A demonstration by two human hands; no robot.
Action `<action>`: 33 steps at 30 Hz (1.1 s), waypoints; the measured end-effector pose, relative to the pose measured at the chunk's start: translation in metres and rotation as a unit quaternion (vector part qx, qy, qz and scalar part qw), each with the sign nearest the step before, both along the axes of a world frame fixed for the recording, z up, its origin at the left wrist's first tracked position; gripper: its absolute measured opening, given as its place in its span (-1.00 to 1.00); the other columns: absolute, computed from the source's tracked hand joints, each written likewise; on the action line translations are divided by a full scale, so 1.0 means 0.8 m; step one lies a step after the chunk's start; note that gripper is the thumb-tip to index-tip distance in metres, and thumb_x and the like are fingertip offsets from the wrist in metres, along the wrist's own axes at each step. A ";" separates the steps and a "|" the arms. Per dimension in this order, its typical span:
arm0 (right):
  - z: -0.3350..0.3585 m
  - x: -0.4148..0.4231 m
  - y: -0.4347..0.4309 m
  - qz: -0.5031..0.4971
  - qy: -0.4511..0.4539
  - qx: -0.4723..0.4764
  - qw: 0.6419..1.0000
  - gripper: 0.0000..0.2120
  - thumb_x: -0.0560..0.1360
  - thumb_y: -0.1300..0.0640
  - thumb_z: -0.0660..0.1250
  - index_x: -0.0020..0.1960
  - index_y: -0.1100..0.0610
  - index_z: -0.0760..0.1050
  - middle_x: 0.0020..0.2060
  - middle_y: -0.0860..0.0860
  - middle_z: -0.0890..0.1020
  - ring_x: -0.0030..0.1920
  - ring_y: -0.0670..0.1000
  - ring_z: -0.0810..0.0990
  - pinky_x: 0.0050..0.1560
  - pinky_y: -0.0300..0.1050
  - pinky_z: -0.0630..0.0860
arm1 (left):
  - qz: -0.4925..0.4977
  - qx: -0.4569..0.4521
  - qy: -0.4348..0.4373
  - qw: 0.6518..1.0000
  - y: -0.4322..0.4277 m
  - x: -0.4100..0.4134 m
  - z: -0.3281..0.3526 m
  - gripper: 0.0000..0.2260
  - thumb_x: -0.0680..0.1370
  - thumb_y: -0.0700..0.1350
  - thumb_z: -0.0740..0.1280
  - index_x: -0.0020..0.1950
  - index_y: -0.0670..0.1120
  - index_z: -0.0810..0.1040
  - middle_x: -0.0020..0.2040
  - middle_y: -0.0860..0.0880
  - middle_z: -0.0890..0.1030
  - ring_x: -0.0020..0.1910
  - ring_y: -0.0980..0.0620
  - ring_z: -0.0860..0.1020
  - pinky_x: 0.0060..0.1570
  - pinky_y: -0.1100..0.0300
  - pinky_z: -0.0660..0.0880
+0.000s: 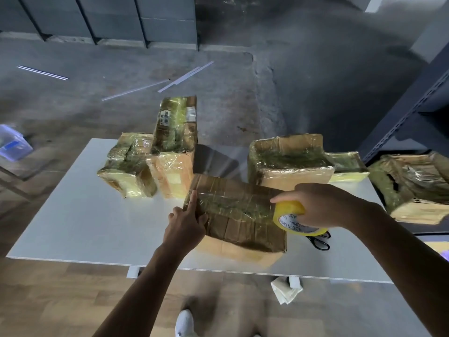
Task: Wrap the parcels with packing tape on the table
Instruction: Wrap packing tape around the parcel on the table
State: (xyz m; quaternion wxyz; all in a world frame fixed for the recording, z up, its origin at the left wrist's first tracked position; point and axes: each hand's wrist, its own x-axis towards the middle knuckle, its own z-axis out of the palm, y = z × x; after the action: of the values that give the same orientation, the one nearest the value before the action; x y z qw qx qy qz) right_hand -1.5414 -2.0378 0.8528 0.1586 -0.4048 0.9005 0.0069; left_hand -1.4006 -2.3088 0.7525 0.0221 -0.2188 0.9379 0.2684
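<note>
A tape-covered cardboard parcel (237, 212) lies at the near middle of the white table (80, 220). My left hand (188, 221) presses on the parcel's left end, index finger straight along its edge. My right hand (320, 206) grips a yellow roll of packing tape (295, 218) against the parcel's right end. Two wrapped parcels (128, 166) (173, 144) stand at the back left, the second one tall. A larger wrapped box (289, 161) stands at the back right.
Black scissors (320, 240) lie on the table just under the tape roll. Another flat parcel (347, 166) and a torn box (413, 186) sit at the right, next to dark metal shelving (413, 100). Metal strips lie on the concrete floor beyond.
</note>
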 end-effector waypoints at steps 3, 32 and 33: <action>-0.002 -0.001 0.007 -0.001 -0.007 -0.042 0.999 -0.41 0.39 0.00 0.32 0.32 -0.39 0.21 -0.13 -0.23 0.45 -0.16 -0.14 0.43 -0.25 -0.30 0.33 | -0.001 -0.012 -0.025 1.000 0.001 0.000 0.006 -0.40 0.63 0.07 0.14 0.58 0.05 -0.08 0.17 -0.27 0.42 0.14 -0.29 0.43 0.06 -0.11 0.46; -0.026 -0.009 0.049 -0.020 -0.007 0.015 1.000 -0.47 0.46 -0.03 0.26 0.36 -0.40 0.26 0.10 -0.10 0.55 -0.08 -0.08 0.43 -0.23 -0.30 0.37 | -0.292 -0.163 0.039 0.942 0.034 -0.033 -0.009 0.12 0.19 0.61 0.18 0.56 0.13 -0.18 0.57 0.06 -0.20 0.52 0.15 -0.29 0.47 0.15 -0.30; -0.031 -0.010 0.051 -0.019 -0.006 0.020 1.000 -0.46 0.47 -0.02 0.25 0.37 -0.41 0.24 0.07 -0.10 0.53 -0.08 -0.08 0.43 -0.25 -0.31 0.35 | -0.290 -0.163 0.038 0.942 0.033 -0.033 -0.008 0.12 0.19 0.61 0.19 0.56 0.13 -0.19 0.57 0.07 -0.20 0.52 0.16 -0.29 0.47 0.16 -0.31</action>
State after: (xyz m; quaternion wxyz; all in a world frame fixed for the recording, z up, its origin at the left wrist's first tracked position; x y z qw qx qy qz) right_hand -1.5494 -1.9973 0.8280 0.1720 -0.3845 0.9068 0.0200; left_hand -1.4270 -2.2822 0.7458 0.0271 0.0729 0.9918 0.1018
